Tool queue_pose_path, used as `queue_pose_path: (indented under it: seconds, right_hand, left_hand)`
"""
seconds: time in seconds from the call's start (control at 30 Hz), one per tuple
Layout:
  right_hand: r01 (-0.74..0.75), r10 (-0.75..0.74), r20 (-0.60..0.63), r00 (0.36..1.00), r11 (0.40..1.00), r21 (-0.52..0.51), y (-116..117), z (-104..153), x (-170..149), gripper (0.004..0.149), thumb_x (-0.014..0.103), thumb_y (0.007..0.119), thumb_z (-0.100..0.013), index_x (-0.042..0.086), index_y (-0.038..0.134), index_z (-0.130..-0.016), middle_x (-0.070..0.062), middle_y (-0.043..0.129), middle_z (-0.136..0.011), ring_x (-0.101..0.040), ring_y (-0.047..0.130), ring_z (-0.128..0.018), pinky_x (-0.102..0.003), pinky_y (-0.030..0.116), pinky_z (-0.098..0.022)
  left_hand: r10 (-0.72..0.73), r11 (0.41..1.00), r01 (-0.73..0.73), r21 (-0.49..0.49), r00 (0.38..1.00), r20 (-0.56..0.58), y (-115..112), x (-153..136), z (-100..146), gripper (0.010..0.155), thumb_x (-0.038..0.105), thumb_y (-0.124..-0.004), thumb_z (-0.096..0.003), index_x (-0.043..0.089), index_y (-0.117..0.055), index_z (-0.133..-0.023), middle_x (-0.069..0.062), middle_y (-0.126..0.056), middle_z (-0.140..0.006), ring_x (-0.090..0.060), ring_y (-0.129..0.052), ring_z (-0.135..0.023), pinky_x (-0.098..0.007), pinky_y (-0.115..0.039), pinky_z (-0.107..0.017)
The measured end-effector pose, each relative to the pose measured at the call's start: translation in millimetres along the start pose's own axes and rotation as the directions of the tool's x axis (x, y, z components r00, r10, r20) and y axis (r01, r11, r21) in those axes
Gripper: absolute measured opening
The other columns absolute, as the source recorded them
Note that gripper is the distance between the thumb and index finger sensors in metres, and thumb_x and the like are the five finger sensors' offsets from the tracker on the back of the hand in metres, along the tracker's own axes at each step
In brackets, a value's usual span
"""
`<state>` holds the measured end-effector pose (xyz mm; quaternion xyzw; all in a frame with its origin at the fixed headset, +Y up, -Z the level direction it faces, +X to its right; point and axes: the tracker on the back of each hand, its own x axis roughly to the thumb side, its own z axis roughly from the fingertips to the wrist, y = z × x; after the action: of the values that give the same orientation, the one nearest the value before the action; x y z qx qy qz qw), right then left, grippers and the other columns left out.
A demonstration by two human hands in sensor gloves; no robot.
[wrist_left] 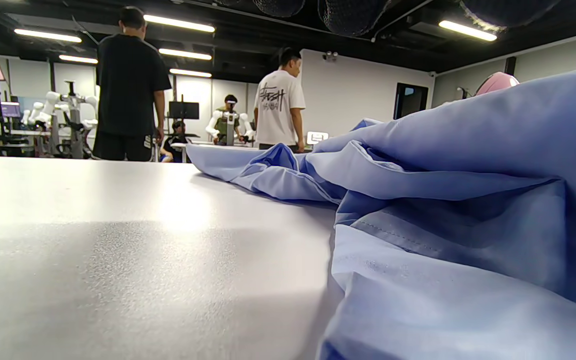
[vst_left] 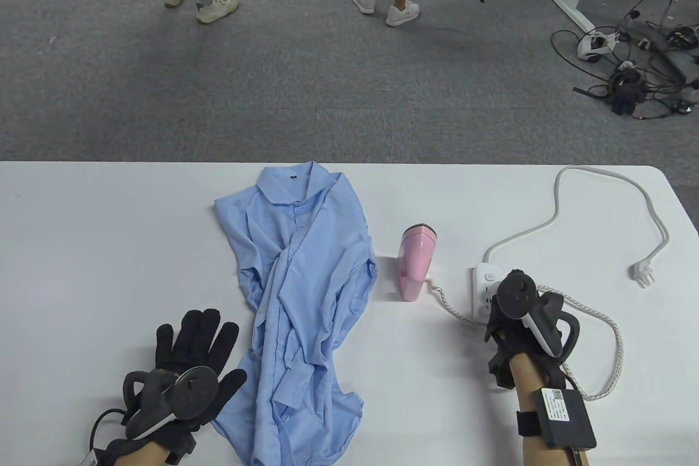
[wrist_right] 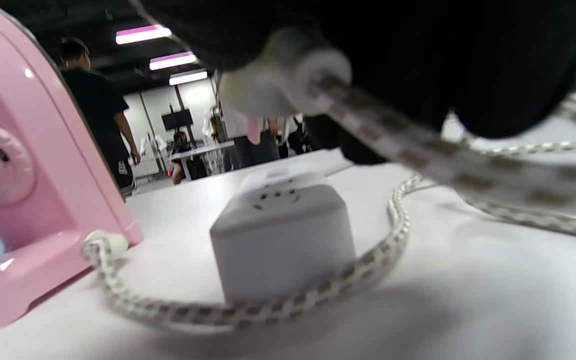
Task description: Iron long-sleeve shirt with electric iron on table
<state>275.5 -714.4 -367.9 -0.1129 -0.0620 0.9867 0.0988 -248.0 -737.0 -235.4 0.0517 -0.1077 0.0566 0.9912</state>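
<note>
The shirt (vst_left: 303,302) is laid crumpled on the white table (vst_left: 82,247), its long axis running from the collar at the far side to the hem at the near edge, with the collar pointing away from the person. The left hand (vst_left: 188,359) is held flat with fingers spread and straight, gripping nothing, just left of the shirt's lower part; the thumb is seen close to the fabric, though contact cannot be judged. In the left wrist view the shirt's folds (wrist_left: 443,200) are seen close by on the right. The pink iron (vst_left: 415,261) is stood just right of the shirt, between it and the power strip (vst_left: 483,291), its long axis running roughly near to far. The right hand (vst_left: 519,324) is placed over the near end of the strip, well right of the shirt. In the right wrist view its fingers (wrist_right: 418,55) are curled round the iron's plug (wrist_right: 288,80), held above the strip's sockets (wrist_right: 278,200), and the braided cord (wrist_right: 268,310) is looped round the strip back to the iron (wrist_right: 28,190). The strip's own white cable (vst_left: 628,204) lies beyond, its plug loose on the table.
</note>
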Motion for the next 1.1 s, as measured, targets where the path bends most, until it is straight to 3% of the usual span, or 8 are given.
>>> queue_pose_path:
  seconds: [0.2, 0.47, 1.1]
  right_hand:
    - [-0.066, 0.065, 0.013, 0.998, 0.997, 0.032, 9, 0, 4, 0.061, 0.030, 0.071, -0.044, -0.001, 0.060, -0.096, -0.025, 0.090, -0.065, -0.030, 0.099, -0.040, -0.054, 0.086, -0.032]
    - [-0.082, 0.082, -0.007, 0.997, 0.997, -0.008, 7, 4, 7, 0.060, 0.031, 0.073, -0.044, -0.001, 0.066, -0.094, -0.026, 0.093, -0.060, -0.029, 0.100, -0.034, -0.052, 0.088, -0.026]
    - [-0.122, 0.122, 0.003, 0.993, 0.992, 0.043, 13, 2, 15, 0.059, 0.031, 0.072, -0.044, -0.002, 0.067, -0.094, -0.026, 0.093, -0.057, -0.027, 0.098, -0.029, -0.050, 0.088, -0.023]
  left_hand:
    - [0.001, 1.000, -0.001, 0.011, 1.000, -0.007, 1, 0, 1, 0.079, 0.068, -0.058, -0.0436, 0.030, -0.046, -0.112, -0.008, -0.031, -0.123, -0.039, -0.029, -0.115, -0.067, -0.023, -0.075]
    - [-0.001, 1.000, 0.001, -0.001, 1.000, -0.007, 1, 1, 1, 0.079, 0.068, -0.058, -0.0440, 0.030, -0.046, -0.112, -0.008, -0.030, -0.123, -0.040, -0.028, -0.115, -0.067, -0.023, -0.075]
    - [-0.005, 1.000, 0.005, -0.020, 1.000, -0.012, 0, 2, 1, 0.079, 0.068, -0.058, -0.0440, 0.030, -0.045, -0.112, -0.008, -0.029, -0.123, -0.040, -0.027, -0.115, -0.067, -0.021, -0.075]
